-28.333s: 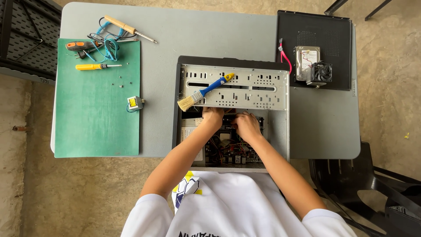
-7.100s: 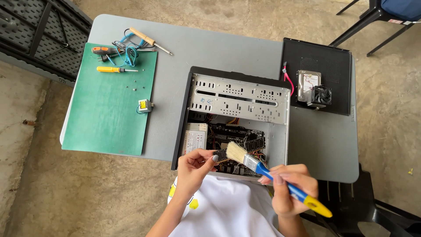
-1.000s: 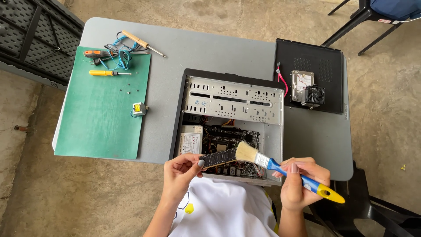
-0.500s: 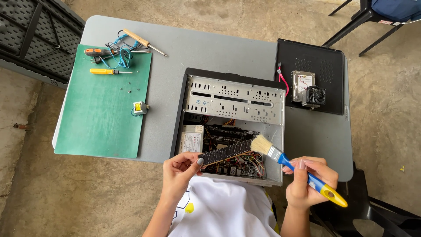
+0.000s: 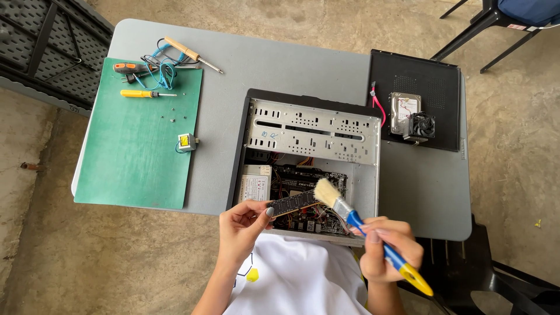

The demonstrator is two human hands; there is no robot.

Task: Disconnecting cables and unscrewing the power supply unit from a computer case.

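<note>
My left hand (image 5: pixel 242 226) pinches one end of a long dark memory stick (image 5: pixel 293 203) and holds it level above the near edge of the open computer case (image 5: pixel 312 125). In my right hand (image 5: pixel 389 249) is a paintbrush (image 5: pixel 356 221) with a blue and yellow handle. Its pale bristles rest on the right end of the stick. Under both lies the case's circuit board, with cables running across it.
A green mat (image 5: pixel 140 137) covers the left of the grey table (image 5: pixel 303 64), with screwdrivers (image 5: pixel 146 93), a soldering iron (image 5: pixel 189 54) and a small yellow part (image 5: pixel 186 142) on it. A black side panel (image 5: pixel 434 81) at right carries a hard drive (image 5: pixel 404 111) and fan (image 5: pixel 421 125). A dark chair (image 5: pixel 496 274) stands at lower right.
The brush has swung back left onto the stick's right end after lifting off to the right half a second ago. My left hand keeps the stick nearly still.
</note>
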